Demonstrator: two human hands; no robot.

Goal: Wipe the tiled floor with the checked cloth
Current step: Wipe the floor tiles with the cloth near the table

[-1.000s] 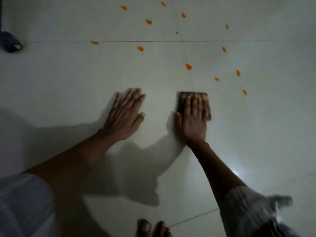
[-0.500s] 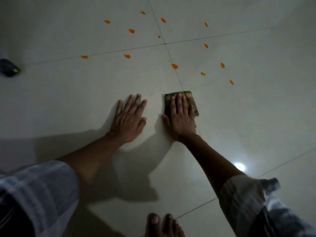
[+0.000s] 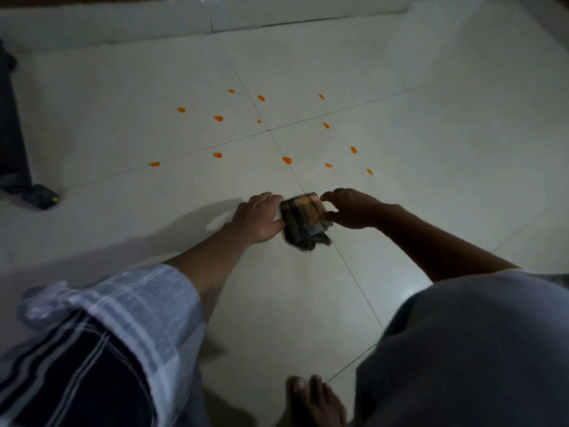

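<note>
The dark checked cloth (image 3: 303, 218), folded small with orange stripes, is lifted a little off the pale tiled floor (image 3: 123, 87). My left hand (image 3: 257, 220) grips its left edge and my right hand (image 3: 351, 209) pinches its right edge, so the cloth hangs between them with a loose corner trailing down. Several orange spots lie on the tiles beyond the cloth, the nearest orange spot (image 3: 287, 160) just ahead of it by a grout line.
A dark object (image 3: 41, 195) with a small yellow-green mark lies at the far left beside a dark upright shape. A raised tiled step (image 3: 215, 16) runs along the back. My bare foot (image 3: 311, 399) shows at the bottom.
My right hand no longer presses the cloth flat; both hands have taken it by its edges and raised it. My left hand left the floor. The view has pulled back.
</note>
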